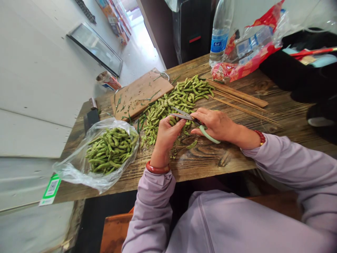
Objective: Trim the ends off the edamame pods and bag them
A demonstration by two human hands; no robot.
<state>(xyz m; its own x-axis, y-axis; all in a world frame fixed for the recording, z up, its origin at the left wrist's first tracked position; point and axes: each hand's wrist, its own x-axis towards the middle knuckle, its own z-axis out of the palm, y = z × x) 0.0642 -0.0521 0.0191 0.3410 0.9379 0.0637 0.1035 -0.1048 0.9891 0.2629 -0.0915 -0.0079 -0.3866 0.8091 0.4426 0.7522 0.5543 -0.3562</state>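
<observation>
My right hand (214,123) is closed around the scissors (207,134), which have pale green handles. Their metal blades reach left, over the fingers of my left hand (168,130). Pinched between that thumb and forefinger is a green soybean pod (173,121), close beside the blades. Whether the blades touch the pod I cannot tell. Just beyond both hands spreads a heap of soybean pods (181,95) on the wooden table (205,158). To the left sits a clear plastic bag (76,172), opened out and full of more pods.
A cutting board (142,93) with green scraps lies behind the heap, and a cleaver (91,119) at the left. Bamboo skewers (242,95) lie to the right. Further back stand a water bottle (219,38) and a red plastic wrapper (250,66). Black items (297,73) occupy the right side.
</observation>
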